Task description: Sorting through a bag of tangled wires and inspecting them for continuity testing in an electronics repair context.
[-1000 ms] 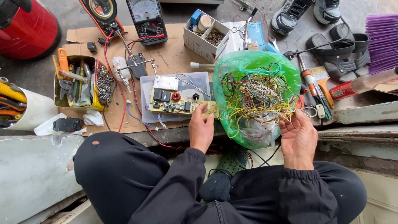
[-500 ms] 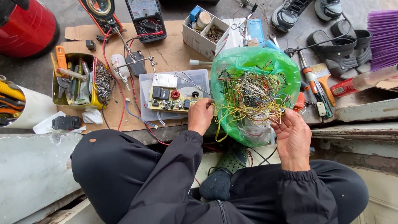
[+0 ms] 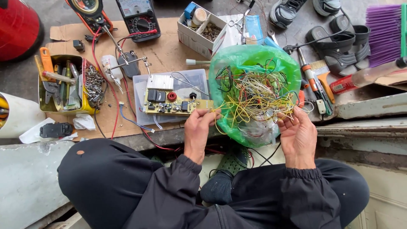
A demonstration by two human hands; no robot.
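The left hand (image 3: 197,127) pinches a yellow wire (image 3: 220,111) at the bag's (image 3: 254,57) nine o'clock edge, just beside the circuit board (image 3: 176,101); the right hand (image 3: 299,133) lies spread, palm up, under the wire tangle (image 3: 254,91) at four o'clock. Best, I judge, to draw that strand slowly and level; let the spread fingers steady the bundle so neighbouring wires don't snag or drag the bag.

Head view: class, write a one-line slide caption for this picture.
Left hand pinches a yellow wire from the tangle in a green bag; right hand holds the bag's edge beside a circuit board.
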